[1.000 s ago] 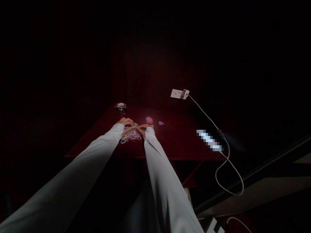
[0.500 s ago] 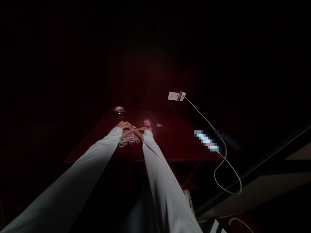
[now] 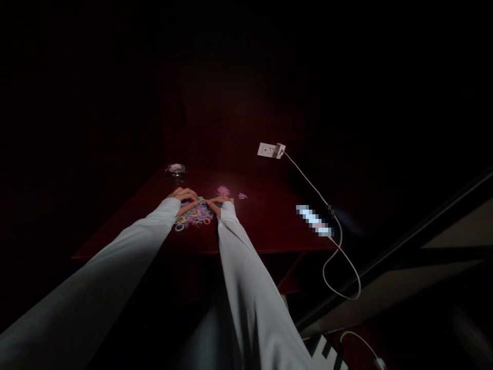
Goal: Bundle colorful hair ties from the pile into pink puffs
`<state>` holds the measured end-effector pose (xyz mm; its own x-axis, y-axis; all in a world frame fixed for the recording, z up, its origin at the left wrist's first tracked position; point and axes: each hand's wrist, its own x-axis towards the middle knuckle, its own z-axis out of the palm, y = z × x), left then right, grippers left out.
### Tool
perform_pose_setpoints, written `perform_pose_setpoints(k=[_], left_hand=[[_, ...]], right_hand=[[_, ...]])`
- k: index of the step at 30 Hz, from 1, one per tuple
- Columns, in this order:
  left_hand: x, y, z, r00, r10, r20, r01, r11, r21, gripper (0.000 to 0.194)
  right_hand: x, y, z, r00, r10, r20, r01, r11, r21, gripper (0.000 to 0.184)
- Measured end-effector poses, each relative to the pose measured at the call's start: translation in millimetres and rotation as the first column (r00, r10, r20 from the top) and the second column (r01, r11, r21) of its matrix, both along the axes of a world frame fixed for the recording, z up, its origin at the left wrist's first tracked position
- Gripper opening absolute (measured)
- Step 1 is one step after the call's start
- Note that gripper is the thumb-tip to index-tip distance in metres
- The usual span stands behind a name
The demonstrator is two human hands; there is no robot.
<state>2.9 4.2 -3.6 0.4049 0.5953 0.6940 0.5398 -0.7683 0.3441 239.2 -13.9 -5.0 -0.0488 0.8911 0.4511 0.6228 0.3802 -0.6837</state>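
A loose heap of small hair ties (image 3: 196, 218) in purple, pink, yellow and blue lies on the dark red table. My left hand (image 3: 185, 196) curves over the heap's far left side, its thumb and fingertips close together. From the right, my right hand (image 3: 220, 204) reaches in with thumb and forefinger pinched at the heap's edge. Whatever the fingers hold is too small to make out. A teal and yellow hair tie (image 3: 201, 199) shows between the two hands. Just beyond my right hand are a pink pile (image 3: 223, 190) and a smaller purple pile (image 3: 242, 196).
A clear jar (image 3: 176, 170) with pinkish contents stands at the table's back left. On the right lies a blurred bright device (image 3: 314, 221), with a white cable (image 3: 308, 179) running to a wall socket (image 3: 266, 149). The table's front edge (image 3: 192, 253) passes under my forearms.
The whole view has shifted, so the table and things on it appear farther left. Both hands stay at the heap, with slight finger movement; the gap between them looks a little different.
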Motion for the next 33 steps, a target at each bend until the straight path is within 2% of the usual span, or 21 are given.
perform_pose_setpoints(k=[2, 4, 7, 9, 11, 14, 20, 22, 24, 26, 27, 28, 29, 31, 33], left_hand=[[0, -2, 2.2, 1.000, 0.012, -0.006, -0.013, 1.000, -0.018, 0.028], [-1, -5, 4.3, 0.999, 0.036, -0.018, -0.037, 0.999, -0.038, 0.028], [0, -10, 6.5, 0.996, 0.093, -0.014, -0.093, 0.994, -0.054, 0.028], [-1, -12, 7.3, 0.992, 0.121, 0.015, -0.120, 0.991, -0.064, 0.030], [-2, -11, 7.6, 0.989, 0.139, 0.051, -0.135, 0.988, -0.073, 0.032], [-7, -5, 6.5, 0.984, 0.156, 0.085, -0.150, 0.986, -0.075, 0.033], [-14, 15, 3.6, 0.984, 0.169, 0.055, -0.163, 0.982, -0.099, 0.035], [-15, 21, 3.7, 0.983, 0.178, 0.049, -0.172, 0.979, -0.110, 0.036], [-15, 28, 4.3, 0.983, 0.181, 0.036, -0.175, 0.976, -0.126, 0.037], [-14, 33, 5.3, 0.984, 0.175, 0.012, -0.172, 0.975, -0.139, 0.038], [-13, 35, 5.9, 0.985, 0.172, 0.005, -0.170, 0.975, -0.141, 0.038], [-13, 36, 6.4, 0.985, 0.170, 0.003, -0.168, 0.976, -0.141, 0.037], [-13, 37, 7.0, 0.985, 0.171, 0.007, -0.168, 0.976, -0.139, 0.037], [-12, 38, 8.1, 0.984, 0.175, 0.025, -0.169, 0.975, -0.144, 0.038], [-11, 37, 9.2, 0.985, 0.169, 0.030, -0.162, 0.973, -0.165, 0.039]], right_hand=[[19, -1, 5.0, 0.997, -0.055, -0.056, 0.054, 0.998, -0.014, 0.022], [44, -3, 10.0, 0.981, -0.176, -0.078, 0.173, 0.984, -0.046, 0.019], [79, -8, 12.2, 0.883, -0.451, -0.128, 0.442, 0.892, -0.095, 0.020], [94, -7, 10.4, 0.822, -0.556, -0.121, 0.546, 0.831, -0.107, 0.022], [100, -4, 8.4, 0.804, -0.585, -0.100, 0.578, 0.811, -0.093, 0.022], [101, 4, 9.8, 0.809, -0.585, -0.061, 0.581, 0.811, -0.064, 0.021], [100, 11, 27.0, 0.806, -0.590, 0.050, 0.590, 0.795, -0.139, 0.030], [95, 11, 30.0, 0.829, -0.559, 0.021, 0.557, 0.822, -0.117, 0.033], [84, 10, 29.0, 0.903, -0.429, -0.013, 0.428, 0.902, -0.059, 0.032], [67, 7, 24.4, 0.985, -0.170, 0.002, 0.170, 0.985, -0.003, 0.028], [56, 6, 21.4, 0.999, -0.017, 0.041, 0.017, 1.000, 0.005, 0.026], [45, 5, 18.3, 0.990, 0.113, 0.082, -0.114, 0.993, 0.005, 0.026], [35, 5, 15.5, 0.977, 0.185, 0.104, -0.188, 0.982, 0.017, 0.026], [18, 6, 11.5, 0.953, 0.269, 0.139, -0.271, 0.963, -0.003, 0.026], [7, 10, 10.3, 0.947, 0.291, 0.136, -0.287, 0.957, -0.045, 0.016]])
